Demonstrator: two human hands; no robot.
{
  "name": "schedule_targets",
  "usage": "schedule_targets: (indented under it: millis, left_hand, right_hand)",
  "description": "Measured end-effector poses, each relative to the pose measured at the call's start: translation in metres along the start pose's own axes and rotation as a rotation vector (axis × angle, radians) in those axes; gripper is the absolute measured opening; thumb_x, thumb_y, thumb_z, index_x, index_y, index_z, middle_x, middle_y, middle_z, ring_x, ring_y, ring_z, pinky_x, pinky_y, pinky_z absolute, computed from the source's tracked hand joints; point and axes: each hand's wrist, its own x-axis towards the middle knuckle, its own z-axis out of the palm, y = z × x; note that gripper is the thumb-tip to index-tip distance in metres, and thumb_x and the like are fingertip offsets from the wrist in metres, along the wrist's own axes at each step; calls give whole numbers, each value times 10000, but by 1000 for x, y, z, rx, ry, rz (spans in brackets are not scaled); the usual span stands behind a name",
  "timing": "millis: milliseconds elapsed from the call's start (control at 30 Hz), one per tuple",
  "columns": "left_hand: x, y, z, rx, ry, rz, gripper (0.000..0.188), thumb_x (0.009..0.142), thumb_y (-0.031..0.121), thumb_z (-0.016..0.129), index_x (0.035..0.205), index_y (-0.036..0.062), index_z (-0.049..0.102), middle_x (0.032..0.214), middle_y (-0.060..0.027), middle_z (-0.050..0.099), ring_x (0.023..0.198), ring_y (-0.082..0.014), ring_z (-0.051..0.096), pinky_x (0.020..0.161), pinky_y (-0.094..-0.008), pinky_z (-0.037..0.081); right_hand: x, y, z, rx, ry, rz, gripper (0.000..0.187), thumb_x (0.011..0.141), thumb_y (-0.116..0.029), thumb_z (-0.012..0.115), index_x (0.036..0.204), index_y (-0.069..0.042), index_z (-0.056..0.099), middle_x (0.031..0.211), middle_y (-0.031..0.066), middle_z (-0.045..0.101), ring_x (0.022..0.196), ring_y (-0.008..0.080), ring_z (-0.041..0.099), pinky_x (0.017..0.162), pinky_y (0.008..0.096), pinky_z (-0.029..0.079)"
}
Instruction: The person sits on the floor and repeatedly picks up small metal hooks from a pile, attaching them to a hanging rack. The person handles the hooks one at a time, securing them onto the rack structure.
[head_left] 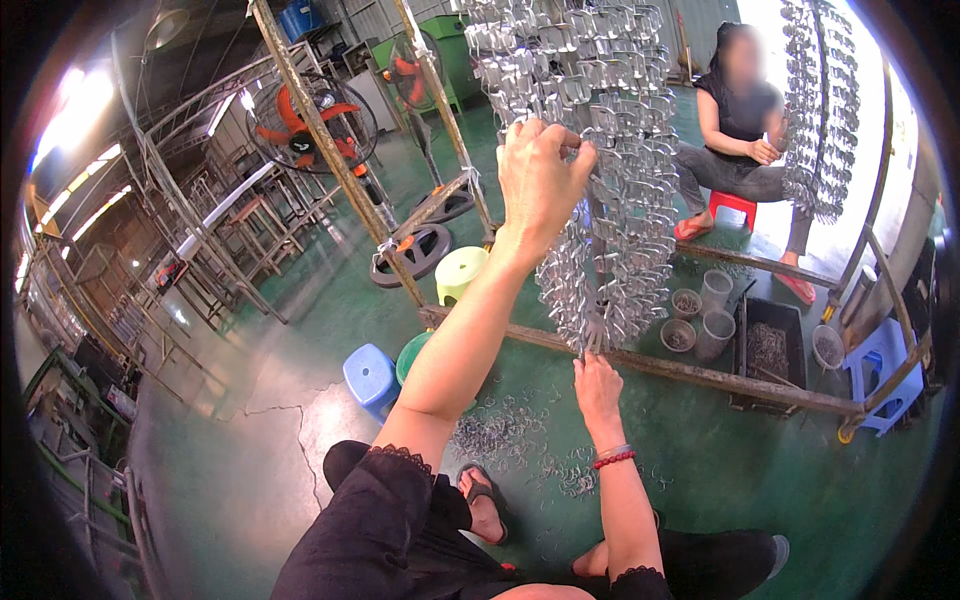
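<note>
In front of me hangs a tall rack (610,215) covered in rows of small curved silvery metal pieces. My left hand (540,180) is raised at its left side, with the fingers curled and the thumb pressed in toward them. Whatever those fingers pinch is hidden behind the hand. Lower down, my right hand (598,390), below a red bead bracelet (614,459), has its fingers closed round the rack's bottom tip. The metal pieces crowd close above that hand.
Loose metal pieces (500,430) litter the green floor. A wooden frame bar (700,375) crosses beyond the rack; cups (716,333) and a black crate (768,345) stand behind it. Blue stool (370,380) at left. A seated person (740,130) works at another hanging rack (820,110).
</note>
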Motion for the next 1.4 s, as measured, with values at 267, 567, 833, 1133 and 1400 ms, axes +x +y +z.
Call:
schedule_targets:
  millis: [267,567,833,1133,1400]
  left_hand:
    - [2,-1,-3,-34,-91,-71,163,697,206,704,685,48,667,726,-104,575,794,-286,533,723,-397,411]
    - [9,-12,-3,-26,-60,-5,218,687,258,720,734,46,708,693,-114,623,758,-288,599,732,-379,461]
    - [-16,-23,-19,-176,-36,-13,200,740,214,711,748,21,659,688,-144,615,649,-282,610,597,-374,465]
    - [-160,-79,-50,-364,-196,-613,247,757,238,710,764,1,642,665,-83,620,620,-164,562,596,-304,453]
    - [-392,-105,29,-1082,-892,-1680,448,839,162,638,1242,32,492,1105,-81,625,968,-190,570,823,-345,458]
  right_hand:
    - [10,4,-37,64,109,29,279,874,-282,569,1038,-60,611,900,132,632,752,336,639,656,428,515]
    - [112,-57,-190,697,307,-65,236,862,-131,602,1050,3,652,582,67,609,455,96,572,445,249,439]
    - [120,-37,-203,398,-41,31,213,834,-175,617,906,15,681,620,82,627,464,126,600,452,264,454]
    - [33,45,-76,482,-315,363,256,875,-145,588,1053,34,631,675,66,627,467,126,605,344,208,368]
    - [34,25,-18,387,-86,326,337,887,-194,563,1107,58,604,727,118,673,514,162,642,504,283,487]
